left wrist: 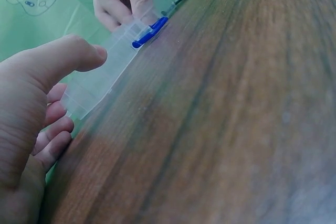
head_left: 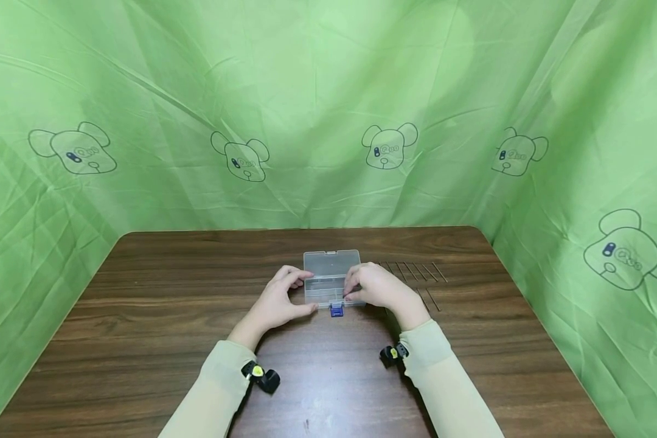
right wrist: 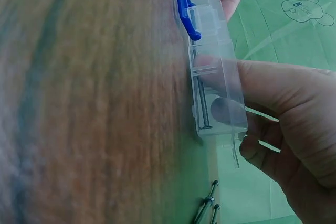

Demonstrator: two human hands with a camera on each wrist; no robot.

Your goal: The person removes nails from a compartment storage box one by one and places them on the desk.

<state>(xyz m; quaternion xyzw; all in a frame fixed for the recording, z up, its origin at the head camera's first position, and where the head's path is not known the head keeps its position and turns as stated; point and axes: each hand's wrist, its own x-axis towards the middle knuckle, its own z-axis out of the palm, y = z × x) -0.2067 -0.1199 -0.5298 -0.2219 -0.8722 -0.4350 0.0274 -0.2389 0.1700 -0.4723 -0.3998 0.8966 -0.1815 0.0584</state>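
A clear plastic compartment box (head_left: 322, 294) with a blue latch (head_left: 336, 310) sits on the table, its lid (head_left: 331, 263) tipped back. My left hand (head_left: 276, 302) holds its left end, thumb at the front corner and fingers at the back. My right hand (head_left: 376, 286) reaches into the right end. In the right wrist view, a dark nail (right wrist: 203, 103) lies along the front wall of the box, its flat head toward the right end. The right thumb (right wrist: 252, 80) is by its other end; another fingertip is apart from the nail. Part of the right fingers is hidden.
Several thin nails (head_left: 425, 272) lie in a row on the table right of the box, partly behind the right hand. Two more nails (head_left: 433, 300) lie nearer me. A green curtain (head_left: 306, 201) borders the wooden table (head_left: 197, 292) at the back and sides.
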